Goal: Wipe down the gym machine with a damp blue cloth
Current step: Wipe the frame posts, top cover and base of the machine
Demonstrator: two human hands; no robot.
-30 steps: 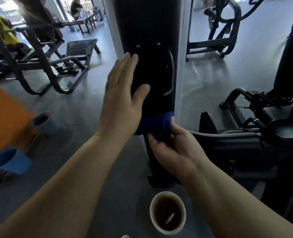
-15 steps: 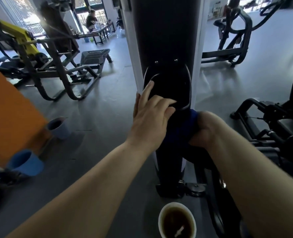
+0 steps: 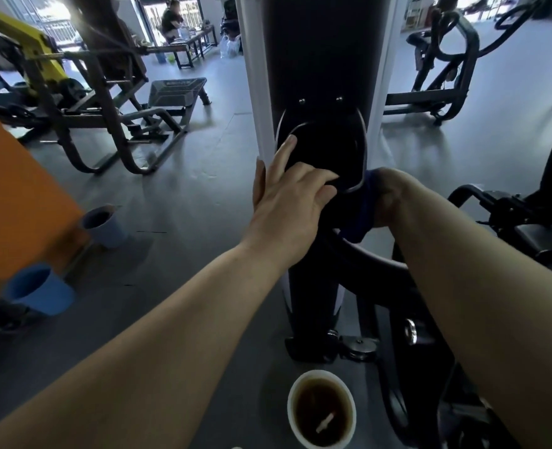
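The gym machine's black upright column (image 3: pixel 320 59), edged in white, stands straight ahead of me. My left hand (image 3: pixel 290 196) rests on its left edge, index finger stretched up and the other fingers curled against the black oval plate. My right hand (image 3: pixel 386 197) reaches round the column's right side, bent at the wrist, and grips the blue cloth (image 3: pixel 360 218). The cloth is bunched and pressed against the lower right of the column, mostly hidden behind hand and machine.
A white cup of dark liquid (image 3: pixel 321 408) stands on the floor at the column's foot. Two blue cups (image 3: pixel 39 288) sit by an orange block (image 3: pixel 12 196) on the left. Other machines (image 3: pixel 106 108) stand on both sides. A person sits at a far table (image 3: pixel 171 19).
My view has moved closer and shifted left round the column. My right hand with the cloth has gone from the column's front to its right side. My left fingers curled from flat.
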